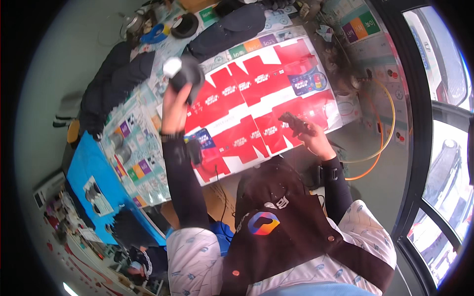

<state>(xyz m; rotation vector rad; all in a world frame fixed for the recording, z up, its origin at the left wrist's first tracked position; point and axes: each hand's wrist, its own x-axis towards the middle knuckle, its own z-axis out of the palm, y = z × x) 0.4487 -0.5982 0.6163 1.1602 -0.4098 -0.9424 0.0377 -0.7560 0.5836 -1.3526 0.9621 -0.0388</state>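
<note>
Closest in: dark apron (291, 232) with a round coloured badge over a pale patterned shirt, black sleeves reaching away from it. Right hand (311, 138), curled shut around a small dark tool (291, 122), tip resting at the near edge of the flattened red-and-white carton sheet (256, 106). Left hand (174, 101) raised higher, fingers wrapped tight on a dark grey roll-shaped thing with a white end (183, 73), held above the sheet's left edge; exactly what kind of thing, impossible to tell. Sheet lying flat across the table's printed teal covering (138, 158), blue panels at two corners. Left of that, bright blue sheet (91, 172). Farther off, dark jackets (118, 79) heaped along the table, blue tape roll (154, 34) beyond. Right side, orange and yellow cables (387, 123) looping on the floor.
</note>
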